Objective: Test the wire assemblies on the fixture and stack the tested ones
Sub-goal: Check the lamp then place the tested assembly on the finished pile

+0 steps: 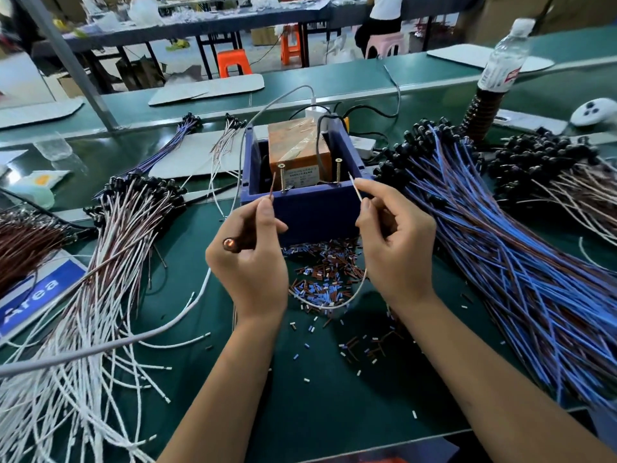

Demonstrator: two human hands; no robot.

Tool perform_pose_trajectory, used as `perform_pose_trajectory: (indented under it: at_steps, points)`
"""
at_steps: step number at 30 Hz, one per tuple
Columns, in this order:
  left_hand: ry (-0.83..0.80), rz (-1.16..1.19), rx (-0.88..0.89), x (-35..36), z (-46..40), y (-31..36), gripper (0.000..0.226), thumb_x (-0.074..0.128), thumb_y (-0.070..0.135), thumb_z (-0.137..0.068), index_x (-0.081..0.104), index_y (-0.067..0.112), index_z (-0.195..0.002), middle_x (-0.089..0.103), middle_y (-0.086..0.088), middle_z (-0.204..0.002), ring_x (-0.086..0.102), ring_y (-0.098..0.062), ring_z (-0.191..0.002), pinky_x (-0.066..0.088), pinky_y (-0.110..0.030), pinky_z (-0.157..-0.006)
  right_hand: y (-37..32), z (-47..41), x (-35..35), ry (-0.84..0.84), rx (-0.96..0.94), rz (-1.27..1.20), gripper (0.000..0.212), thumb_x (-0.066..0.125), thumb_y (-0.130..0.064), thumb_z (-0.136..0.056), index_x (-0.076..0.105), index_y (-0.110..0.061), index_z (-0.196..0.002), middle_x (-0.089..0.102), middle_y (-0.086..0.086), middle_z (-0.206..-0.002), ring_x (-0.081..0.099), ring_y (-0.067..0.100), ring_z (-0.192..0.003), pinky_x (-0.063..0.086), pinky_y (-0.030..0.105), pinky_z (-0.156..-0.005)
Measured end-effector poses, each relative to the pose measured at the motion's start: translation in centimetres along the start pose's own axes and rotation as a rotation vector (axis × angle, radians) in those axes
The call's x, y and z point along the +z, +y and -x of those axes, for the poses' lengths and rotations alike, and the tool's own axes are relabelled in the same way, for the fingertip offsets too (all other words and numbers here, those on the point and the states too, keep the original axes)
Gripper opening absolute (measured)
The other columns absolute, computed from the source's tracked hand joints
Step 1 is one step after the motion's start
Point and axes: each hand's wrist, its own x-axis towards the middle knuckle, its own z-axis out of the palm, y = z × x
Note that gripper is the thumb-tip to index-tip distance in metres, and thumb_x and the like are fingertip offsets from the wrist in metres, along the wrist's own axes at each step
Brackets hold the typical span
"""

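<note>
I see the left hand (248, 259) pinching a brown lead (272, 187), a lit lamp (229, 244) apparently in its palm. The right hand (394, 238) pinches a white lead (354, 185). Both tips sit near 2 screws (338, 172) on the blue fixture box (314, 208). White-brown assemblies (100, 295) lie left, blue ones (517, 262) right.

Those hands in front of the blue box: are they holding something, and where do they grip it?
One wire assembly: the left hand pinches its brown lead near the tip, the right hand its white lead likewise.
</note>
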Motion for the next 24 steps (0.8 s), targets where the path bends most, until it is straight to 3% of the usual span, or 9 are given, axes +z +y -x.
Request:
perform_pose_trajectory:
  at_steps: [4,6,10,14,16,18,21,24]
  points:
    - [0.033,0.103,-0.167,1.3,0.9,2.4,0.019,0.067,0.026,-0.096,0.076,0.023,-0.079,0.07,0.002,-0.064,0.053,-0.02,-0.055,0.04,-0.039,-0.064,-0.8,-0.1,-3.0,0.077,0.065,-0.064,0.022,0.059,-0.005,-0.102,0.076,-0.009,-0.116,0.066,-0.011,-0.082,0.058,0.002,-0.064,0.043,0.019,-0.061]
    - [-0.061,0.173,-0.196,3.5,1.7,4.6,0.019,0.067,0.028,-0.096,0.076,0.022,-0.08,0.069,0.001,-0.064,0.049,-0.018,-0.052,0.037,-0.038,-0.062,-1.0,-0.8,-6.2,0.131,0.06,-0.009,0.021,0.061,-0.009,-0.101,0.078,-0.013,-0.112,0.07,-0.014,-0.082,0.061,0.001,-0.064,0.043,0.015,-0.061]
    - [-0.4,0.298,-0.346,11.7,4.7,8.6,0.021,0.069,0.018,-0.095,0.075,0.015,-0.075,0.065,0.003,-0.059,0.045,-0.004,-0.044,0.036,-0.023,-0.052,0.2,-3.2,-15.4,0.279,0.157,0.177,0.022,0.06,-0.019,-0.096,0.08,-0.027,-0.101,0.072,-0.013,-0.074,0.063,0.005,-0.059,0.046,0.02,-0.057]
    - [-0.869,0.262,-0.749,21.9,9.7,11.2,0.022,0.063,0.018,-0.101,0.074,0.001,-0.096,0.066,-0.002,-0.068,0.038,-0.001,-0.034,0.028,-0.016,-0.037,2.2,-4.2,-25.6,0.483,0.427,0.311,0.023,0.058,-0.021,-0.086,0.078,-0.031,-0.085,0.071,-0.003,-0.064,0.057,0.013,-0.05,0.045,0.031,-0.055]
    - [-1.036,0.241,-0.925,25.9,12.1,11.9,0.023,0.057,0.021,-0.104,0.069,0.003,-0.097,0.063,-0.007,-0.08,0.038,-0.003,-0.036,0.024,-0.016,-0.033,2.9,-3.7,-30.2,0.617,0.521,0.433,0.028,0.055,-0.025,-0.08,0.08,-0.025,-0.091,0.075,0.008,-0.076,0.059,0.017,-0.058,0.049,0.035,-0.059]
    - [-1.104,0.241,-0.997,28.9,14.1,12.2,0.029,0.051,0.021,-0.106,0.066,0.005,-0.087,0.059,-0.008,-0.083,0.036,-0.006,-0.036,0.023,-0.017,-0.032,3.4,-2.9,-33.6,0.701,0.585,0.676,0.039,0.052,-0.028,-0.082,0.078,-0.021,-0.111,0.073,0.015,-0.099,0.065,0.025,-0.08,0.057,0.043,-0.075]
    - [-1.15,0.396,-1.152,31.9,16.1,13.2,0.037,0.042,0.02,-0.11,0.061,0.003,-0.083,0.044,-0.005,-0.071,0.026,-0.003,-0.027,0.022,-0.015,-0.029,3.1,-2.4,-35.3,0.653,0.443,0.988,0.042,0.05,-0.03,-0.095,0.067,-0.023,-0.134,0.055,0.022,-0.124,0.053,0.031,-0.109,0.045,0.043,-0.096]
    - [-1.106,0.637,-1.291,33.4,17.6,14.4,0.041,0.037,0.018,-0.112,0.056,0.001,-0.08,0.039,-0.002,-0.065,0.028,-0.001,-0.032,0.022,-0.011,-0.032,2.7,-3.2,-34.6,0.274,0.217,1.051,0.048,0.044,-0.038,-0.105,0.059,-0.012,-0.143,0.062,0.022,-0.125,0.058,0.038,-0.115,0.045,0.051,-0.102]
